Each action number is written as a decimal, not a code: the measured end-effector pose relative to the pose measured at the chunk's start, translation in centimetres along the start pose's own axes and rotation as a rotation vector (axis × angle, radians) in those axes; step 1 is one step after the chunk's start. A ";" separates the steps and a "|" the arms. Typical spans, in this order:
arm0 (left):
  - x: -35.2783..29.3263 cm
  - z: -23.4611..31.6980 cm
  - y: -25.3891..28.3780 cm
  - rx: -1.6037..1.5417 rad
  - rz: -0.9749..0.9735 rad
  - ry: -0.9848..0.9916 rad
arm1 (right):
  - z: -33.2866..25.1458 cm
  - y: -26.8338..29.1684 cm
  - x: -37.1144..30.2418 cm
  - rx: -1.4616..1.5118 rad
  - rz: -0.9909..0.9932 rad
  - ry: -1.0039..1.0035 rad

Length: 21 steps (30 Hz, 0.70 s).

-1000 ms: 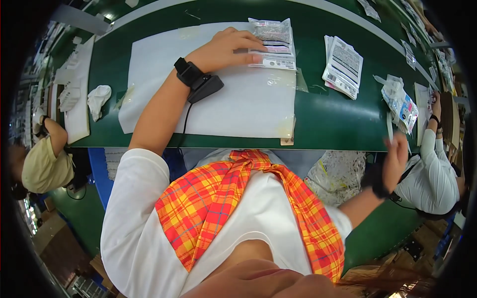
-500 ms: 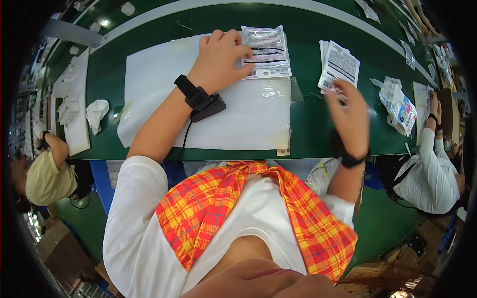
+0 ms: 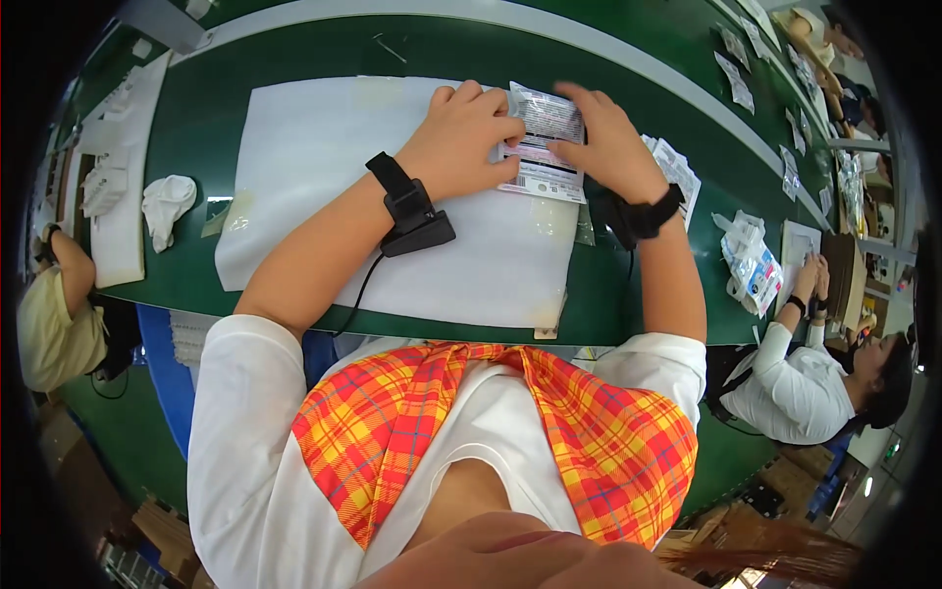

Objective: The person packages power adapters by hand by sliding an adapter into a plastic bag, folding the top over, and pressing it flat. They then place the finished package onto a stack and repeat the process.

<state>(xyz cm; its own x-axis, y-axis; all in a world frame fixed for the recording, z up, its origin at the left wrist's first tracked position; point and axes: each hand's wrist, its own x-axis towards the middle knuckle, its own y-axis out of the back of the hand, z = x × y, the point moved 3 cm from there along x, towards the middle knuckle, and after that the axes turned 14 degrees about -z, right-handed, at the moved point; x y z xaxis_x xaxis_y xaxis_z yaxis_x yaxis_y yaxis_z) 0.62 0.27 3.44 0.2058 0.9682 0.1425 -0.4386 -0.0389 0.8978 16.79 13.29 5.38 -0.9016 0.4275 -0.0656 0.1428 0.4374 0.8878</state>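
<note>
A flat clear plastic packet (image 3: 546,147) with a printed card in it lies at the right part of a white sheet, dark bands and small print facing up. My left hand (image 3: 469,137) is on its left edge, with fingers curled and closed on that edge. Over the packet's right side is my right hand (image 3: 616,152), open, with thumb and forefinger apart and the fingertips smeared by motion. Both wrists carry black straps with small boxes. Partly hidden behind my right hand is a stack of printed cards (image 3: 679,177).
The white sheet (image 3: 392,285) covers much of the green table (image 3: 324,49). To the right lies a crumpled plastic bag (image 3: 751,260); to the left, a white cloth (image 3: 169,204). A co-worker (image 3: 810,388) sits at the right, another (image 3: 59,329) at the left. More packets (image 3: 734,80) lie far right.
My right hand has moved left from the card stack to the packet's right side. My left hand stays at the packet's left edge. The view has shifted slightly.
</note>
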 end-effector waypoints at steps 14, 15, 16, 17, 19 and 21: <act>-0.1 -1.9 -1.1 -0.132 0.000 0.133 | 7.2 6.9 -8.3 -0.174 -0.315 -0.434; -0.1 -1.9 -1.1 -0.135 -0.005 0.135 | 6.8 5.5 -9.5 -0.175 -0.313 -0.438; 0.0 -1.6 -1.0 -0.134 -0.006 0.123 | 6.2 4.3 -11.0 -0.166 -0.208 -0.354; 0.2 -1.5 -0.9 -0.139 -0.010 0.115 | 5.8 3.7 -11.6 -0.156 -0.102 -0.266; 0.4 -1.4 -0.4 -0.144 -0.018 0.106 | 6.1 3.6 -11.7 -0.162 -0.160 -0.273; 0.2 -1.4 -0.6 -0.148 -0.024 0.103 | 6.6 3.2 -11.4 -0.172 -0.291 -0.280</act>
<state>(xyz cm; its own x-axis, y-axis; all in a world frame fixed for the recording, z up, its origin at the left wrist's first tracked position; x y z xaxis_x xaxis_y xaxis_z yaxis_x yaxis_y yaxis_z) -0.28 0.88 2.34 0.1305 0.9888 0.0720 -0.5601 0.0136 0.8283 30.22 15.00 6.01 -0.7457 0.5140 -0.4239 -0.1920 0.4434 0.8755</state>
